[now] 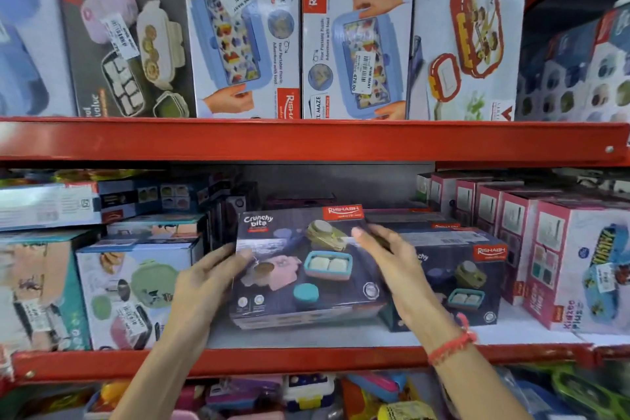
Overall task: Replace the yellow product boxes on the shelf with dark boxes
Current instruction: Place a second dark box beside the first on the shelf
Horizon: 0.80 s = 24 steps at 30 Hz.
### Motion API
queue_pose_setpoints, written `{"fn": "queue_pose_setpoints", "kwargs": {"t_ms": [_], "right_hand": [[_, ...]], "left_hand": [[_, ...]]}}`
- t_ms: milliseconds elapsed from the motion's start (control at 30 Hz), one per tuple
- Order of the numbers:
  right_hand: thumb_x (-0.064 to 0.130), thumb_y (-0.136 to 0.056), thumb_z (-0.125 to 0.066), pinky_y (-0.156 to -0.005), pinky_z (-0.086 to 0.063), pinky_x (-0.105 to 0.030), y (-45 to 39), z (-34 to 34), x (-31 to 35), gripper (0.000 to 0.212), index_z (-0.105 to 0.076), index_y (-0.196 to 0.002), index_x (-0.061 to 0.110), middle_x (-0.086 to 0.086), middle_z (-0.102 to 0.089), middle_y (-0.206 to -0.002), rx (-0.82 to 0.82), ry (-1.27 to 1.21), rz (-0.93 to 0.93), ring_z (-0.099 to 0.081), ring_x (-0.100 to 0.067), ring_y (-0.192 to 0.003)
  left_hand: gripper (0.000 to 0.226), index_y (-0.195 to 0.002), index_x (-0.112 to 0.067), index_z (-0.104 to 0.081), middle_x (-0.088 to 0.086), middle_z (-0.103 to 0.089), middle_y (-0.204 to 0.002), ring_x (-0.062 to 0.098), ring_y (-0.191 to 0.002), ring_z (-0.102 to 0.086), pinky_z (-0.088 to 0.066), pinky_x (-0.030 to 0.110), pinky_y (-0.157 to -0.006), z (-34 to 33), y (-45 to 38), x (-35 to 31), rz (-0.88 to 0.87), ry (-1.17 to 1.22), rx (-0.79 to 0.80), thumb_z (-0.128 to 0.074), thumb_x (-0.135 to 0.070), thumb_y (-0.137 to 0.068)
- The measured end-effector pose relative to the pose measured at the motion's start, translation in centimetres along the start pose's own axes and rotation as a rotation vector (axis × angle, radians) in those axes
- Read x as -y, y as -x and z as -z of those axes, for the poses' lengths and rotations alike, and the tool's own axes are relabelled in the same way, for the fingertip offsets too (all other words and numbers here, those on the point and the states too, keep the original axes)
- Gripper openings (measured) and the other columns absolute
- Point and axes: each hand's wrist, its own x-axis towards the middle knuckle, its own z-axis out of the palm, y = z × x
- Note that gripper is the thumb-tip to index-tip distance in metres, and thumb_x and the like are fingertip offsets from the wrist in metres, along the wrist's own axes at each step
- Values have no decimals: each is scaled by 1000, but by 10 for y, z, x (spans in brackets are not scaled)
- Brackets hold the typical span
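Observation:
A dark "Crunchy bite" box [300, 269] leans back, tilted, on the middle shelf [306, 360]. My left hand [204, 280] grips its left edge. My right hand [395, 262], with a red thread on the wrist, lies over its right side, fingers on the front face. A second dark box [467, 269] of the same kind stands just to the right, partly behind my right hand. More dark boxes are stacked behind them. No yellow boxes show on this shelf.
Pale boxes with green lunch sets [136, 286] stand left of the dark box, pink and white boxes [552, 249] to the right. The red upper shelf beam [306, 140] carries large lunch-box cartons. Loose colourful items fill the bin below [306, 395].

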Motion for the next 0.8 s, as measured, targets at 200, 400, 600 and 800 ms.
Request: {"fn": "queue_pose_setpoints", "kwargs": {"t_ms": [200,400,600,800], "right_hand": [[-2,-79,-73,-79,-55,-11,0,-3,-34,50,-57,-114,30,21,-66,-108,23,41,181,-65,12,-97],[-3,-76,-75,-84,-49,-3,13,-7,-68,49,-55,-114,21,5,-62,-119,-81,122,182,-58,-11,-118],[48,-83,-63,-114,-33,-33,27,-10,-69,66,-36,-142,36,22,-38,-141,-45,230,110,-34,-2,-133],[89,-70,-33,-123,-14,-48,31,-12,-61,93,-17,-150,43,24,-18,-155,60,8,-112,-20,-5,-144]], "left_hand": [[62,-131,-4,-47,3,-59,-120,-15,-77,-64,-52,8,-68,-6,-3,29,-132,-24,-57,-65,8,-73],[62,-128,-10,-52,-6,-68,-107,-6,-93,-63,-50,16,-85,-10,-8,56,-150,-166,-144,-70,3,-70],[62,-140,-21,-36,-8,-46,-136,8,-123,-46,-35,34,-108,-15,4,72,-159,-173,-74,-60,-25,-84],[91,-141,-29,-32,-2,-38,-145,22,-136,-34,-23,44,-112,-10,11,66,-13,43,-50,-6,-77,-69]]}}
